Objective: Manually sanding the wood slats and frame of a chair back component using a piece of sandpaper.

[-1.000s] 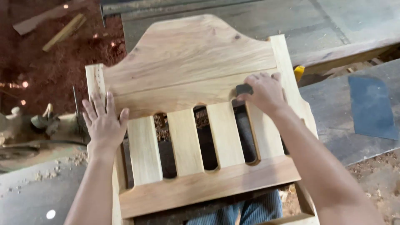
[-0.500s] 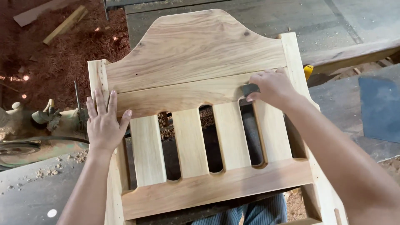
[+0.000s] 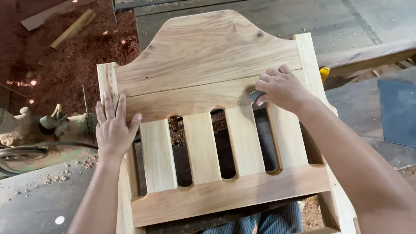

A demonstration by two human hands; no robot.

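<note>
The right hand (image 3: 281,89) has slid leftward gripping one sanding block (image 3: 255,96); left hand (image 3: 113,128) flat, open beside four slats (image 3: 202,147).

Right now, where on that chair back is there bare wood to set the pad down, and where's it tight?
Free: the broad arched top panel, above both hands. Also the bottom rail under the slats. Crowded: the left post under the left hand, and the band where the right hand presses a small grey pad.

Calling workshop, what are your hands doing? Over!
Left hand flat on chair back. Right hand presses small grey sanding piece against it. Nothing blocking.
</note>
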